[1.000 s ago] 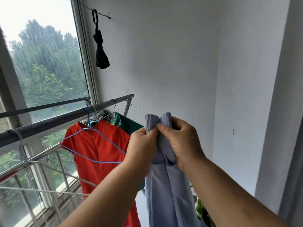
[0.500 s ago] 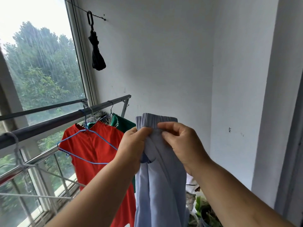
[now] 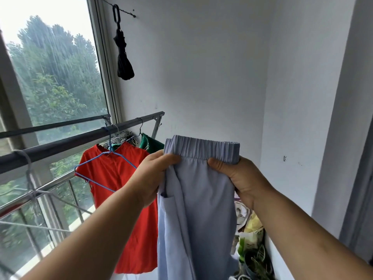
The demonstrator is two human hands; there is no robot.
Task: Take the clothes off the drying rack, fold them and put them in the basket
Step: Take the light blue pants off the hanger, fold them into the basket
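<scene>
Your left hand (image 3: 150, 178) and right hand (image 3: 240, 178) each pinch the elastic waistband of the pale blue trousers (image 3: 196, 209), stretched flat between them, legs hanging straight down. The red top (image 3: 123, 190) hangs on its blue hanger (image 3: 105, 168) from the rack bar (image 3: 60, 146) to the left.
</scene>
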